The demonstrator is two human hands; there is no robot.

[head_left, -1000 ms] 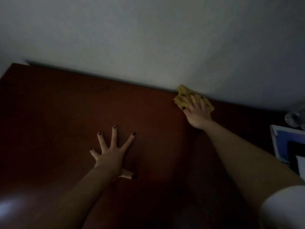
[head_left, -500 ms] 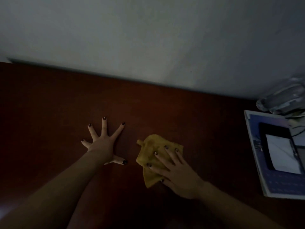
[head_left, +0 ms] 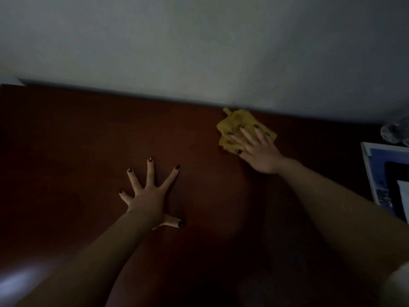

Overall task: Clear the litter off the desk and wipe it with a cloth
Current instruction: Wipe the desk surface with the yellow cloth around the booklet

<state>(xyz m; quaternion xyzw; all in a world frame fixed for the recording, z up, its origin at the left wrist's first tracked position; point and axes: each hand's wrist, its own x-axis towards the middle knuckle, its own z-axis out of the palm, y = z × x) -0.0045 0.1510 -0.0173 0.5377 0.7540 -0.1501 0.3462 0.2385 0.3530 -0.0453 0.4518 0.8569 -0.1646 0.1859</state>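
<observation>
A crumpled yellow cloth (head_left: pixel 234 126) lies on the dark red-brown desk (head_left: pixel 66 151), close to the back edge by the wall. My right hand (head_left: pixel 259 149) presses on it with fingers spread flat, covering its near right part. My left hand (head_left: pixel 150 193) rests on the bare desk nearer to me, fingers splayed wide and palm down, holding nothing. The scene is dim.
A pale wall (head_left: pixel 199 52) runs along the desk's back edge. At the right edge lie a blue-and-white book or box (head_left: pixel 385 180) and, behind it, a clear plastic object (head_left: pixel 396 131), partly cut off.
My right hand has pushed the cloth from the near middle of the desk out to the back edge on the right. My left hand has stayed planted on the desk.
</observation>
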